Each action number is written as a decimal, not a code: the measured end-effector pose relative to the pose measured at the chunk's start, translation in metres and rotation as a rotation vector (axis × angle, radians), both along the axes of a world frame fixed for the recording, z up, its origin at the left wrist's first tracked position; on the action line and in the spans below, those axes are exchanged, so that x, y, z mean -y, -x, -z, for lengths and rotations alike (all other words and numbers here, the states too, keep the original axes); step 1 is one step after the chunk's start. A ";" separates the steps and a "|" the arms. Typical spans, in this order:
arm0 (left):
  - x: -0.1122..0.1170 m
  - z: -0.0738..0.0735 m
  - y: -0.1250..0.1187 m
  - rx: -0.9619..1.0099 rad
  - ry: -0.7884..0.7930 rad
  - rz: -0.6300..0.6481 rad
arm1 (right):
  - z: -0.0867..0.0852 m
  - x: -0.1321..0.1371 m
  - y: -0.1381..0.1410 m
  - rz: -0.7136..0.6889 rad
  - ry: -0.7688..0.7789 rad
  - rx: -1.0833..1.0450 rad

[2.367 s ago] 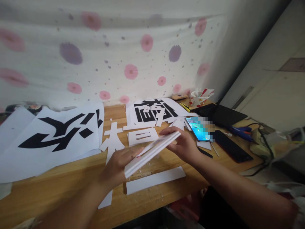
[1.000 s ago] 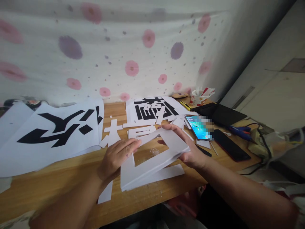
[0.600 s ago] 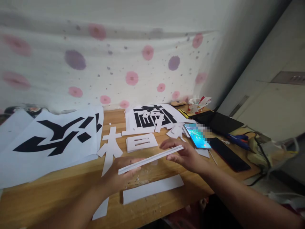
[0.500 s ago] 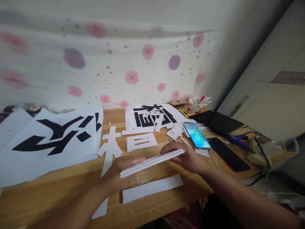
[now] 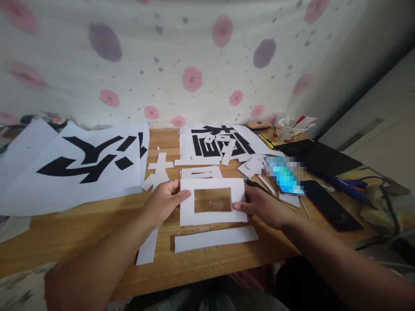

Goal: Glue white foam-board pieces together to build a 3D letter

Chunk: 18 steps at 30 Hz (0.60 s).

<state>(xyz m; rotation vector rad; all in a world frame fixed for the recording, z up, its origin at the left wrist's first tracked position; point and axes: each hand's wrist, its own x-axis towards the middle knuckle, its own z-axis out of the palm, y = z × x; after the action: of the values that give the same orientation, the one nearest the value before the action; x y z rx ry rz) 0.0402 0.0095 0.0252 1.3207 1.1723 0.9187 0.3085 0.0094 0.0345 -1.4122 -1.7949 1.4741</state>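
Note:
A white board frame [image 5: 212, 217], a rectangle with a rectangular hole, lies flat on the wooden table [image 5: 81, 224]. My left hand [image 5: 164, 202] grips its left edge, thumb on top. My right hand [image 5: 262, 206] pinches its right edge. Just below the frame lies a long white strip [image 5: 215, 238]. Above it sit other white cut-out pieces: a barred block [image 5: 201, 172] and a cross-shaped piece [image 5: 158, 172].
Two white sheets printed with big black characters lie at the left [image 5: 74, 166] and the back centre [image 5: 223, 144]. To the right are a lit phone [image 5: 285, 177], a dark phone [image 5: 330, 209], a black tablet [image 5: 319, 157], a paper cup [image 5: 288, 129], cables and blue-handled tools [image 5: 350, 183].
The frame was held tilted edge-on above the table; now it lies flat on the wood above the strip, both hands still at its sides. The camera has tipped down.

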 end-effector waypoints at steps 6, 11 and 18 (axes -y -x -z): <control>-0.009 0.007 0.005 0.020 0.232 -0.014 | 0.002 -0.004 0.008 0.117 0.070 -0.004; -0.008 0.004 0.001 -0.023 0.274 -0.065 | 0.005 -0.007 0.006 0.089 0.002 0.087; -0.011 0.002 -0.002 0.097 0.264 -0.091 | 0.009 -0.013 0.009 0.092 0.087 0.121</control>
<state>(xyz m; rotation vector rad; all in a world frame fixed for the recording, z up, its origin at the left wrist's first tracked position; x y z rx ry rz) 0.0421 0.0200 0.0234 1.0076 1.2393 0.8508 0.2999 0.0221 0.0256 -1.6372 -1.7290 1.4628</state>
